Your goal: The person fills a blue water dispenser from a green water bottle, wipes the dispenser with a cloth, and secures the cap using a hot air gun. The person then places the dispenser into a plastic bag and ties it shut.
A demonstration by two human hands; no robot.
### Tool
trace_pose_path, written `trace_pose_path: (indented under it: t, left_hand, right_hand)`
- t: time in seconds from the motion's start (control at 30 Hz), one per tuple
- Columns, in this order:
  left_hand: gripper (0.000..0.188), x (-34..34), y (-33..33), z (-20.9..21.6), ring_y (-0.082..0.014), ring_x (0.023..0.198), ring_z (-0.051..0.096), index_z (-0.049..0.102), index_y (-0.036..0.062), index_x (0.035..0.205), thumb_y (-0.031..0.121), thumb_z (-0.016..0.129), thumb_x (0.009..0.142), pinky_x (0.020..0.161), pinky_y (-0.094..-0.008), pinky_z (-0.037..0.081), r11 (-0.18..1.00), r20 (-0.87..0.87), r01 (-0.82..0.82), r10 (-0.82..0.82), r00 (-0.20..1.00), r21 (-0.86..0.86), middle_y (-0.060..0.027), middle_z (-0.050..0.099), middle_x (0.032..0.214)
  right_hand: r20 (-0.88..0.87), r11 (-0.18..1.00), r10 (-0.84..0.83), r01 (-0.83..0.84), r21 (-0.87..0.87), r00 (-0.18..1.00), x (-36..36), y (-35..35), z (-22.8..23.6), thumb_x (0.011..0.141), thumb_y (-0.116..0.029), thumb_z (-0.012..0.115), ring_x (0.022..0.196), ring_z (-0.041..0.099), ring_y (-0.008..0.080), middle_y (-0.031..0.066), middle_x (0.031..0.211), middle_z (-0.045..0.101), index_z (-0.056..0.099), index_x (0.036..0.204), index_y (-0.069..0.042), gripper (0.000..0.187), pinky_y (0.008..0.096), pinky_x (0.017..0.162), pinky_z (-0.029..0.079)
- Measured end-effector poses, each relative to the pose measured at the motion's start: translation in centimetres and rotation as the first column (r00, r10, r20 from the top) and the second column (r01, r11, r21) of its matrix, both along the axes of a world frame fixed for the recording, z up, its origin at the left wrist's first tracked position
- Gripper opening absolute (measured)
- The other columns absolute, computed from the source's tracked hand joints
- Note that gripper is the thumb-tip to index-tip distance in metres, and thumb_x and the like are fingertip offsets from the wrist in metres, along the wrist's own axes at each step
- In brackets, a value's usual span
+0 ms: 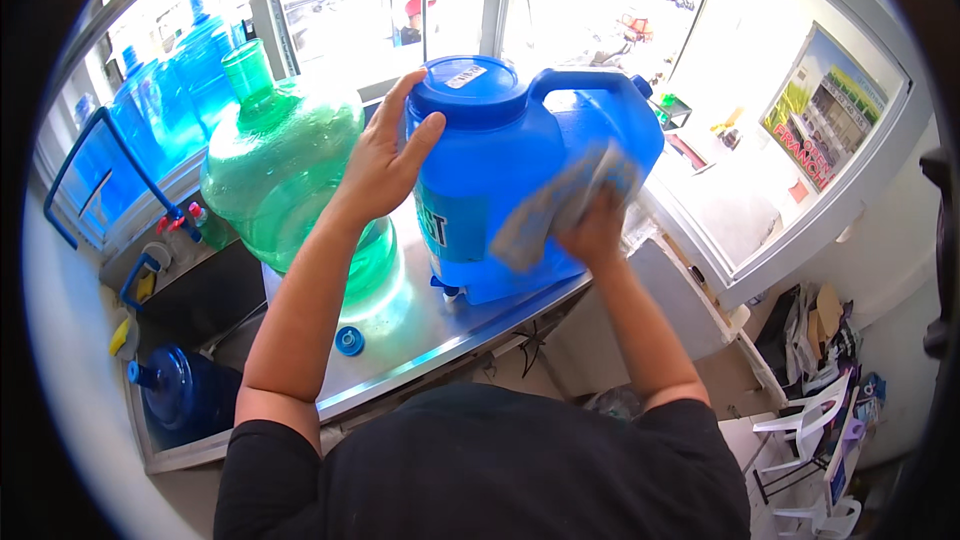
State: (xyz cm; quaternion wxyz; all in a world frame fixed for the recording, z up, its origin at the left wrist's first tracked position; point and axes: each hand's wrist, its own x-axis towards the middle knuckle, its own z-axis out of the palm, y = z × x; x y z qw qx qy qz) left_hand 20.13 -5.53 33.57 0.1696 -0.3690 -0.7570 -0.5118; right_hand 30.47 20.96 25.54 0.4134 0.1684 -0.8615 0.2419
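Observation:
A large blue slim water jug [470,165] stands on a metal countertop, with a wide screw lid [468,90], a handle and a small spout low on its front. My left hand [385,155] rests against the left side of the lid, its thumb and fingers spread apart. In my right hand [592,230] is a patterned grey cleaning cloth [545,215], blurred by motion and pressed to the jug's front right side. A big green round water bottle [290,155] stands just left of my left forearm. On the counter below it lies a small blue cap [349,341].
Blue water bottles [155,90] line the window at the left. A dark sink basin [215,275] holds another dark blue bottle [188,390]. Several small bottles sit by the sink. The counter's metal edge [450,355] runs in front of me. White plastic chairs [810,420] stand at lower right.

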Motion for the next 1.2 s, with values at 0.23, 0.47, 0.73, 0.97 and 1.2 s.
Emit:
trace_pose_path:
  t: [0.23, 0.47, 0.73, 0.97, 1.2]
  left_hand:
    - [0.059, 0.3, 0.3, -0.1, -0.0381, 0.13, 0.049, 0.039, 0.0149, 0.146, 0.045, 0.055, 0.098, 0.105, -0.0443, 0.041, 0.997, -0.022, -0.078, 0.078, 0.997, 0.003, -0.0244, 0.051, 0.139]
    - [0.061, -0.6, 1.2, -0.7, -0.0363, 0.13, 0.049, 0.036, 0.0152, 0.148, 0.046, 0.054, 0.098, 0.104, -0.0423, 0.042, 0.993, -0.03, -0.066, 0.069, 0.997, 0.098, -0.0233, 0.051, 0.139]
    - [0.059, -0.3, 1.4, -1.1, -0.0385, 0.13, 0.049, 0.036, 0.0167, 0.148, 0.045, 0.053, 0.099, 0.105, -0.0426, 0.041, 0.989, -0.055, -0.089, 0.096, 0.994, 0.122, -0.0243, 0.053, 0.137]
    - [0.056, -0.7, 1.4, -1.4, -0.0329, 0.125, 0.054, 0.041, 0.0161, 0.144, 0.043, 0.056, 0.098, 0.103, -0.0399, 0.042, 0.984, -0.049, -0.083, 0.092, 0.995, 0.16, -0.0207, 0.057, 0.132]
    - [0.054, -0.7, 1.3, -1.2, -0.0315, 0.131, 0.048, 0.039, 0.0168, 0.146, 0.038, 0.055, 0.099, 0.107, -0.0398, 0.038, 0.985, -0.046, -0.108, 0.115, 0.992, 0.134, -0.021, 0.054, 0.137]
  right_hand:
    - [0.773, 0.965, -0.224, 0.022, 0.262, 0.594, -7.2, 0.7, 14.9, 0.087, -0.074, 0.044, 0.114, 0.059, 0.039, 0.0254, 0.119, 0.064, 0.061, 0.126, 0.0, 0.086, 0.0421, 0.102, 0.044]
    - [-0.229, 0.919, -0.357, 0.385, 0.09, 0.906, -2.7, 0.7, 0.5, 0.098, -0.043, 0.044, 0.129, 0.047, 0.0393, 0.0239, 0.128, 0.057, 0.062, 0.123, 0.001, 0.054, 0.0495, 0.106, 0.037]
    - [-0.055, 0.954, -0.106, 0.117, 0.275, 0.993, 4.2, 1.7, -14.8, 0.07, -0.022, 0.072, 0.108, 0.06, 0.0367, 0.0147, 0.112, 0.066, 0.07, 0.11, -0.01, 0.042, 0.0498, 0.097, 0.045]
    - [-0.369, 0.983, -0.075, 0.132, 0.131, 0.927, -5.5, -2.7, 1.7, 0.072, -0.05, 0.078, 0.114, 0.052, 0.0355, 0.0113, 0.126, 0.055, 0.062, 0.121, -0.021, 0.059, 0.0528, 0.092, 0.045]
    - [0.562, 0.887, 0.437, -0.439, -0.142, 0.702, 1.0, -2.9, -7.4, 0.09, -0.028, 0.061, 0.108, 0.062, 0.0293, 0.0087, 0.116, 0.065, 0.061, 0.129, -0.026, 0.039, 0.0417, 0.097, 0.047]
